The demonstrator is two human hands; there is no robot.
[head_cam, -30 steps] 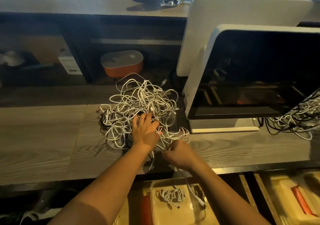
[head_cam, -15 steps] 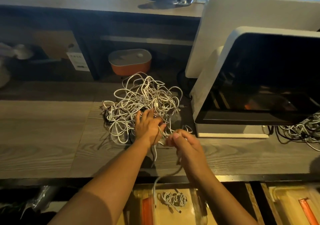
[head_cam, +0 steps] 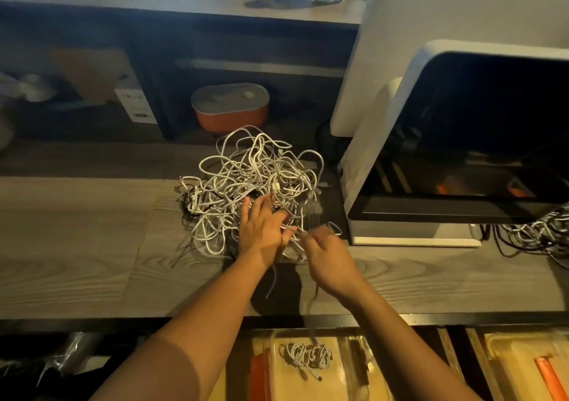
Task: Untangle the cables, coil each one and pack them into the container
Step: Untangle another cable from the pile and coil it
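A person's left hand (head_cam: 261,231) lies with fingers spread flat on the near side of a tangle of white cables (head_cam: 252,178) heaped on the wooden tabletop (head_cam: 77,246). Just beside it, the right hand (head_cam: 328,255) is curled, pinching one cable strand (head_cam: 311,303) that trails over the front edge. Below, a clear container (head_cam: 341,382) holds one coiled cable (head_cam: 308,354). A monitor (head_cam: 462,154) stands at right.

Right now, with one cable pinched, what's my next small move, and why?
Probably draw the right hand back toward you, easing its cable out while the left hand pins the tangle: the cable already hangs off the desk edge toward the container.
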